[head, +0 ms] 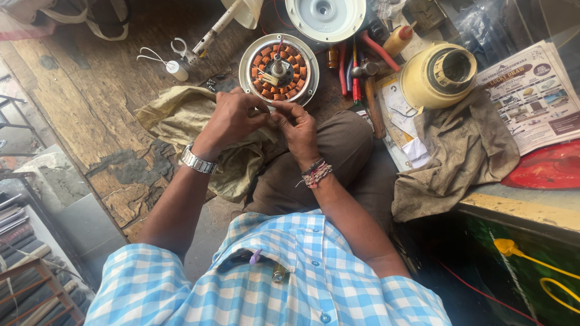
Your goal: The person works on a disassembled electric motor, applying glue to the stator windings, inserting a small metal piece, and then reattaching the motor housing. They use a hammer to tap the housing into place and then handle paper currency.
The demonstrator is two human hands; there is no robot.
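Note:
A round fan motor [279,68] with copper-orange windings in a white metal shell lies on the wooden floor in front of me. My left hand [232,118], with a metal watch on the wrist, and my right hand [297,125], with thread bands on the wrist, meet just below the motor's near rim. The fingertips of both hands pinch something small and thin between them; it looks like a wire, but it is too small to tell for sure. A yellowish cloth [181,118] lies under my left hand.
A white round cover [325,18] lies beyond the motor. Red-handled tools [356,66], a cream cylindrical housing [438,75], a brown rag [462,151], a printed leaflet [531,93] and a small glue bottle [399,39] sit to the right. A white tube [176,69] lies left.

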